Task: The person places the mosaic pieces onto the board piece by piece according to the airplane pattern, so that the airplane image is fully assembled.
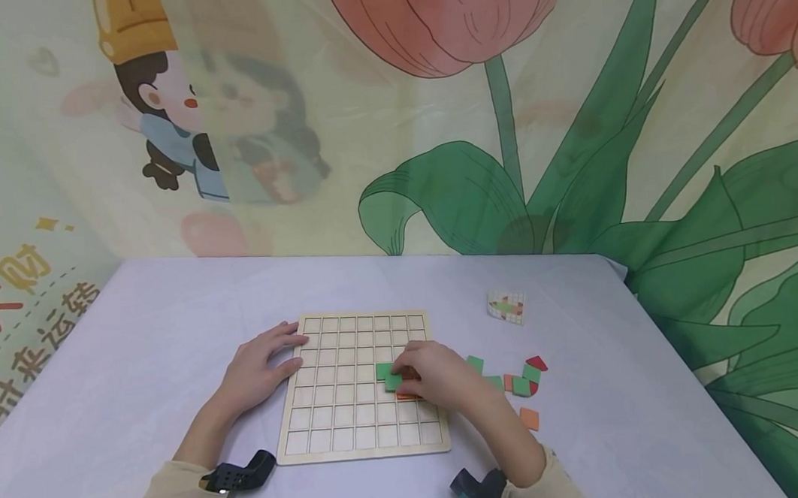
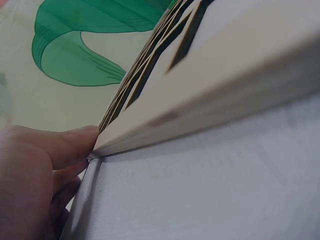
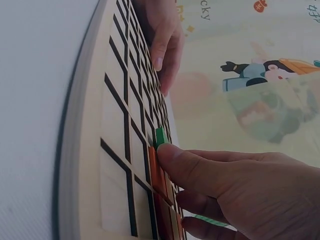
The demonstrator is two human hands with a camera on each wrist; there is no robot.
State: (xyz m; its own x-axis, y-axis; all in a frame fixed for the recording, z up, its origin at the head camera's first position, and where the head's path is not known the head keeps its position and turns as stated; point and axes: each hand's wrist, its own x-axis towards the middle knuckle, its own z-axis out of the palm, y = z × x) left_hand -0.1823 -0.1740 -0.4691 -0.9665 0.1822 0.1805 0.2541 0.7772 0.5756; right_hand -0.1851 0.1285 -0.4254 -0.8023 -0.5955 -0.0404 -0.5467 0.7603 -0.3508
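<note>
A pale wooden grid board [image 1: 333, 418] lies on the white-covered table. My left hand [image 1: 259, 367] rests along its left side, fingers and thumb extended and touching the edge. In the left wrist view, the thumb [image 2: 75, 145] meets the board's side wall. Over the board's right half, my right hand [image 1: 439, 375] pinches a green square tile [image 1: 393, 383] between thumb and fingers, close over the grid. Another green tile [image 1: 382, 370] sits right beside it. Orange and red tiles [image 3: 158, 172] lie in the grid below the right hand, which partly hides them in the head view.
Right of the board lie several loose tiles: green squares [image 1: 522, 386], an orange square [image 1: 529, 419] and a red triangle [image 1: 537, 363]. A small printed card [image 1: 507, 307] with a grid pattern stands farther back. A patterned curtain [image 1: 447, 126] hangs behind the table.
</note>
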